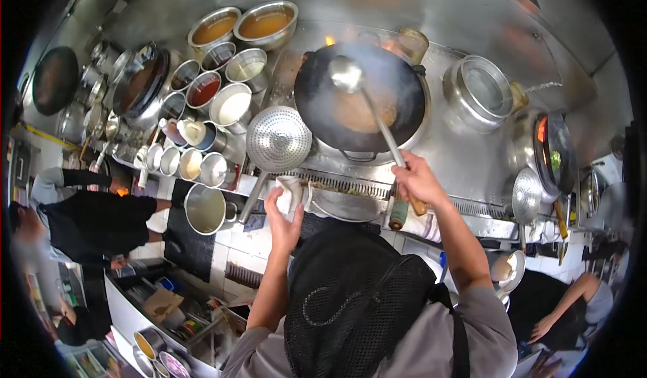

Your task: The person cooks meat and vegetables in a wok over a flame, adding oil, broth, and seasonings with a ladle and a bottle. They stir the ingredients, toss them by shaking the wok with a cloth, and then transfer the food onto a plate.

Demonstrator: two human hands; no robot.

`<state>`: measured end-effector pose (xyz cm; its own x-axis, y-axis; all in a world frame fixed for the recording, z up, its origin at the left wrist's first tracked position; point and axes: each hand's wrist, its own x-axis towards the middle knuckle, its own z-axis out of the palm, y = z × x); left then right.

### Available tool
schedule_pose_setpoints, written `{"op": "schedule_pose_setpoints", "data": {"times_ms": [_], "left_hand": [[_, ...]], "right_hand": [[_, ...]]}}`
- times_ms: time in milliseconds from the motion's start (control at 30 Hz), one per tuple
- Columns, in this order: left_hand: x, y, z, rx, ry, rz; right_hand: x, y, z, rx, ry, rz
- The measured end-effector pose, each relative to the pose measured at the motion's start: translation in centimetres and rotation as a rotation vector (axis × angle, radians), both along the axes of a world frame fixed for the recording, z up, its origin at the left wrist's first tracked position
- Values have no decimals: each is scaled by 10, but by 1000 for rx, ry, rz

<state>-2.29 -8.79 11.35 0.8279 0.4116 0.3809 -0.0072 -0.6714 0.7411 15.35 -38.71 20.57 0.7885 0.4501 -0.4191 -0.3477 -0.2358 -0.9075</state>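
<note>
Head view, right hand point(418, 179) holds ladle point(376, 116), left hand point(283, 222) cloth point(291, 191), wok point(323, 108) steam-blurred

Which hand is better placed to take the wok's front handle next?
Probably left: the left hand holds a cloth near the wok handle, while the right hand grips the ladle.

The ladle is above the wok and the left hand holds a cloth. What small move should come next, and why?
Probably lower the ladle into the brown liquid and stir. The right hand holds the ladle with its bowl raised over the wok, and flames show behind it, so the liquid may catch. The left hand holds a cloth, apart from the wok.
</note>
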Motion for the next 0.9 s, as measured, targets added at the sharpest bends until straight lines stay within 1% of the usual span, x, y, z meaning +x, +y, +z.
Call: {"op": "schedule_pose_setpoints", "data": {"times_ms": [33,67,133,167,200,267,300,333,400,433,467,533,567,633,700,733,767,800,867,900], "left_hand": [[-11,-7,-8,-94,39,29],[-20,-12,-12,-186,74,56],[-30,-16,-17,-281,101,107],[-32,-18,-17,-307,87,124],[-32,-17,-16,-305,109,147],[-29,-17,-10,-320,95,157],[-26,-19,-6,-306,102,174],[-23,-20,-2,-298,102,175],[-12,-28,10,-260,117,163],[-3,-33,17,-261,125,148],[6,-40,24,-205,111,93],[28,-56,29,-92,73,-22],[41,-67,36,-38,71,-80],[65,-91,53,61,90,-218],[87,-107,46,140,103,-332],[98,-116,43,203,93,-376],[107,-120,38,249,131,-450],[114,-125,31,283,201,-499],[120,-131,15,412,208,-505],[121,-131,12,425,197,-530]], "right_hand": [[11,-16,-5,-77,-138,-31],[23,-29,-3,-79,-133,-16],[48,-52,8,-301,-218,1],[61,-65,1,-401,-298,29],[67,-76,-12,-405,-297,32],[70,-94,-36,-743,-922,114],[65,-98,-45,-751,-855,94],[57,-94,-38,-754,-853,94],[35,-76,-13,-458,-248,93],[28,-70,-11,-234,-28,45],[22,-66,-9,-8,187,-12],[19,-61,8,480,592,-182],[22,-63,-10,886,822,-170],[19,-59,-33,1387,1207,-117],[7,-50,-47,1039,875,-105],[2,-45,-44,920,854,-156],[1,-44,-32,953,884,-203],[7,-47,-47,1042,884,-175],[13,-51,-47,497,392,-45],[13,-54,-43,510,379,-68]]}}
